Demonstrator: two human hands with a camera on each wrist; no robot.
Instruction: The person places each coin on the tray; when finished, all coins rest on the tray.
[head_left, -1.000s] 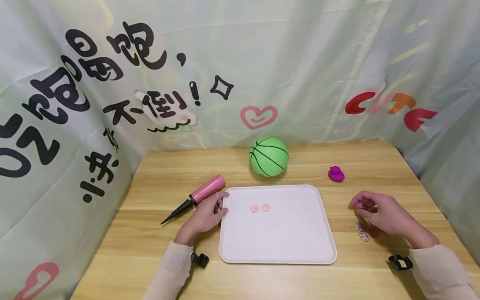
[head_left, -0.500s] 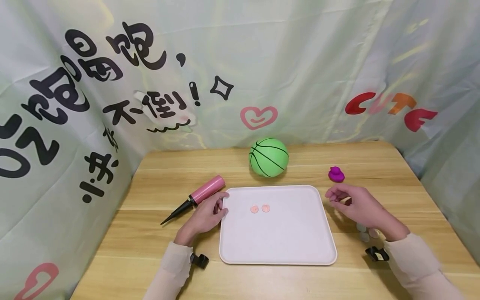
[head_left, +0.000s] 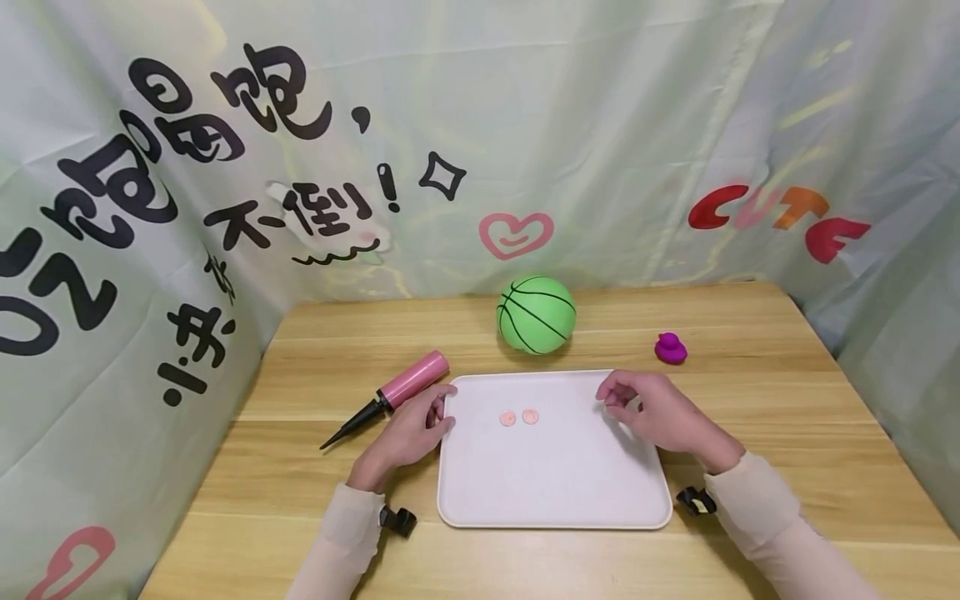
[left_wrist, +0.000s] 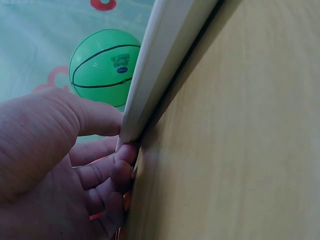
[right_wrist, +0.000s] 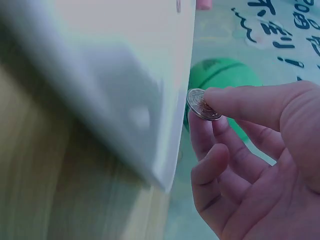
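A white rectangular tray [head_left: 555, 483] lies on the wooden table. My left hand [head_left: 408, 429] grips its left rim, thumb [left_wrist: 97, 117] on the upper edge and curled fingertips low against the outer side. Between thumb and fingertips, my right hand [head_left: 652, 408] pinches a silver-looking coin [right_wrist: 201, 106], shown on a slant in the right wrist view. That hand is over the tray's upper right corner. Two coppery pink coins, one [head_left: 507, 418] beside the other [head_left: 530, 416], lie in the tray left of its middle.
Behind the tray sits a green ball [head_left: 536, 315] with black lines. A pink and black hand pump [head_left: 393, 396] lies beyond my left hand. Farther right stands a purple rubber duck [head_left: 671, 348]. A printed curtain [head_left: 600, 150] closes off the back and sides.
My right hand has moved left from the loose coins at the table's right to over the tray, carrying a coin. Those loose coins are now out of sight behind the arm. My left hand stays put.
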